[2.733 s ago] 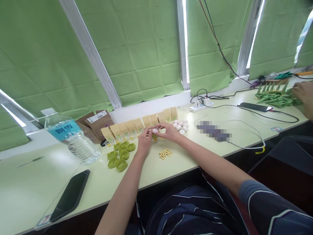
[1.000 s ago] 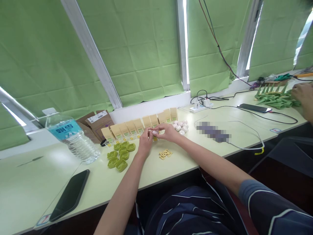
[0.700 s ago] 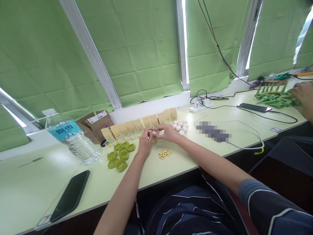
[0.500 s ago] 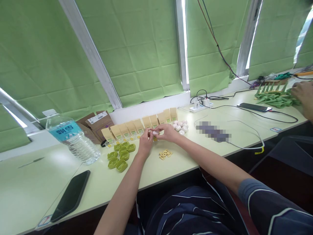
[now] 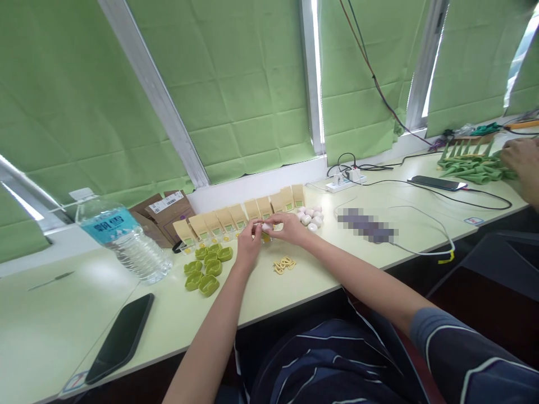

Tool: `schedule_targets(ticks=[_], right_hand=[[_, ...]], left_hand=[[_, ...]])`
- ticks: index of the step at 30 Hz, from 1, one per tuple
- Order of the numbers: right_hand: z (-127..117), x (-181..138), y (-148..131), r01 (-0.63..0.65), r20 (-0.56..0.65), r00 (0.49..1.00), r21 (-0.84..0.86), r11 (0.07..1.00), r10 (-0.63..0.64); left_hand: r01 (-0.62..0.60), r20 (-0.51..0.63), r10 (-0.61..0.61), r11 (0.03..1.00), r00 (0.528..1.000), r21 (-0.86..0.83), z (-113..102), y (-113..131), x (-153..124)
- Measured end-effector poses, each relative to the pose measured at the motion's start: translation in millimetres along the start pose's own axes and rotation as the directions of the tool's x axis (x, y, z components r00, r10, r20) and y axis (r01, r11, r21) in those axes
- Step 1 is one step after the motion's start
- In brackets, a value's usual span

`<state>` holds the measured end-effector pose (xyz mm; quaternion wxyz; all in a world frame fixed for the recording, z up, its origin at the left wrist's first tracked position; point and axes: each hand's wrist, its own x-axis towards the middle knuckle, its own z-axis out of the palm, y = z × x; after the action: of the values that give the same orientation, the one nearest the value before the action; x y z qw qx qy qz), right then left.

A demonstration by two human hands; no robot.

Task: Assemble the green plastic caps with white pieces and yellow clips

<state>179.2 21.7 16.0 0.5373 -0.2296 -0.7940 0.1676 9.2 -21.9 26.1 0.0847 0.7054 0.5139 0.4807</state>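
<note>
My left hand (image 5: 250, 240) and my right hand (image 5: 287, 228) meet above the table, fingers closed on one small white rounded piece (image 5: 266, 226). Its details are mostly covered by my fingertips. Just right of my right hand lies a heap of similar white and pale pink rounded pieces (image 5: 309, 217). Behind my hands runs a row of small tan cards with clear holders (image 5: 223, 220). Several olive-green moulded pieces (image 5: 209, 268) sit to the left of my left hand. Below my hands, on the table, is a small pile of yellow loop-shaped pieces (image 5: 284, 265).
A large water bottle (image 5: 120, 235) and a cardboard box (image 5: 162, 216) stand at left, with a black phone (image 5: 121, 338) nearer me. Toward the right are a power strip (image 5: 346, 182), cables and another phone (image 5: 437, 183). Another person's hand (image 5: 524, 163) is by green leaf-like pieces (image 5: 474, 168).
My hands stay together around the white piece, with only slight finger movement. The view has shifted very slightly.
</note>
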Motion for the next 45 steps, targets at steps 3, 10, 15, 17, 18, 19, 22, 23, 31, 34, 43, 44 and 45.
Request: schedule_targets(ticks=[3,10,15,17,18,19,22,23,31,34,43,44,45], right_hand=[[-2,0,-2,-0.081,-0.007,0.997,0.018,0.997,0.081],[-6,2,-4,-0.188,-0.005,0.982,0.139,0.972,0.191],[-5,3,-1,-0.206,0.002,0.978,0.188,0.96,0.209],[-5,2,-1,-0.206,0.007,0.978,0.193,0.959,0.209],[-5,2,-2,-0.207,0.011,0.978,0.197,0.958,0.209],[-4,2,-2,-0.208,0.013,0.978,0.2,0.957,0.21],[-4,1,-3,-0.218,0.016,0.975,0.208,0.953,0.22],[-4,1,-4,-0.221,0.018,0.975,0.208,0.953,0.222],[-4,-1,-4,-0.231,0.032,0.973,0.235,0.944,0.23],[-4,-1,-4,-0.217,0.035,0.976,0.219,0.951,0.215],[-6,-2,-8,-0.221,0.057,0.975,0.212,0.952,0.214],[-6,-2,-8,-0.221,0.059,0.975,0.213,0.952,0.213],[-6,-2,-8,-0.221,0.059,0.975,0.213,0.952,0.213]], left_hand=[[0.001,-0.017,-0.001,1.0,1.0,-0.007,-1,1,1],[-0.103,0.038,0.106,0.993,0.994,-0.058,-1,-4,0],[-0.164,0.03,0.164,0.986,0.986,0.011,2,-2,-1],[-0.172,0.032,0.171,0.984,0.985,0.04,2,-1,-1],[-0.172,0.034,0.17,0.984,0.985,0.048,3,-2,-1],[-0.169,0.034,0.168,0.984,0.985,0.053,3,-2,0],[-0.162,0.026,0.161,0.985,0.987,0.052,3,-5,1],[-0.16,0.02,0.159,0.986,0.987,0.051,3,-6,1],[-0.156,-0.022,0.158,0.985,0.987,0.077,3,-9,1],[-0.167,-0.011,0.169,0.983,0.986,0.08,3,-9,1],[-0.186,0.015,0.186,0.98,0.983,0.065,2,-10,0],[-0.184,0.016,0.183,0.981,0.983,0.066,2,-9,0],[-0.18,0.018,0.179,0.981,0.984,0.069,2,-9,0]])
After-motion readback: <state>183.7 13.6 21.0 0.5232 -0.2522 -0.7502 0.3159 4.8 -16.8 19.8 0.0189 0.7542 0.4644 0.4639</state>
